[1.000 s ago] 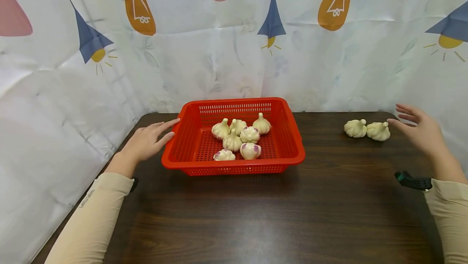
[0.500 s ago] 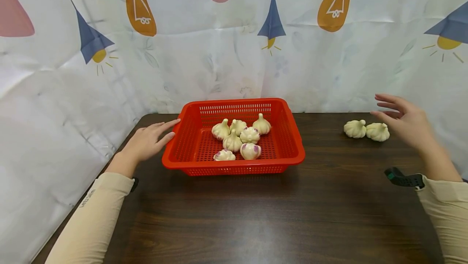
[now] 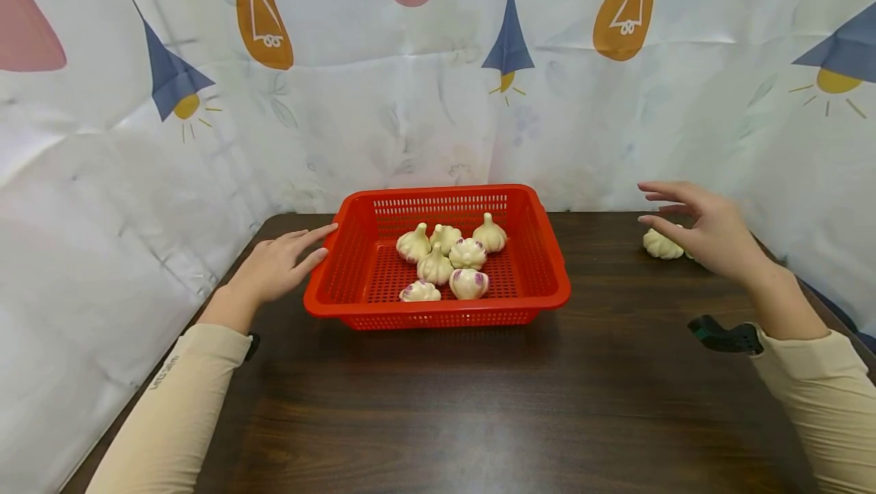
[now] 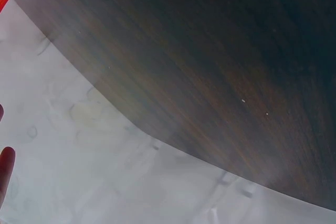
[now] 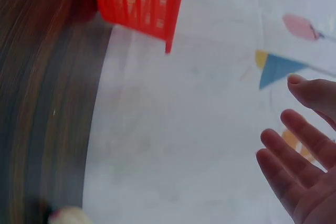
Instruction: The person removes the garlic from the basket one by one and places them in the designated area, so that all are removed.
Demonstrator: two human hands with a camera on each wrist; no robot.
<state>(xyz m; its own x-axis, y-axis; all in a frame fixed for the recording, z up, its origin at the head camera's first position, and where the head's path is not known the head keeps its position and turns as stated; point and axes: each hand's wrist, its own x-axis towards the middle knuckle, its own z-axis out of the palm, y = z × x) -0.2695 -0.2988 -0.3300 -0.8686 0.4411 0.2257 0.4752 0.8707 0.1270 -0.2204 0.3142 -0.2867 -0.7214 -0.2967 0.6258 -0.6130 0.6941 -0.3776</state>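
Note:
My left hand [image 3: 274,266] rests with extended fingers at the left rim of a red perforated plastic basket [image 3: 383,310]. Inside the basket lie several whitish garlic bulbs, some streaked purple, such as a bulb [image 3: 468,283] near the front. At the right, my right hand [image 3: 715,232] hovers with spread, relaxed fingers, holding nothing. Behind and below it a garlic bulb [image 3: 661,245] sits on the table; a second bulb is almost wholly hidden by the hand. In the right wrist view the fingers [image 5: 291,156] stand apart, and a blurred bulb [image 5: 70,216] shows at the bottom.
The dark wooden table [image 3: 438,403] ends at a white curtain [image 3: 438,121] printed with lamps and bulbs, which hangs behind and along the left side. A black strap [image 3: 725,336] sits at the right wrist. Basket edges [image 5: 136,3] show in the right wrist view.
My right hand has moved left, from beside the two garlic bulbs at the right to in front of them, covering one. The left hand and the basket stay in place.

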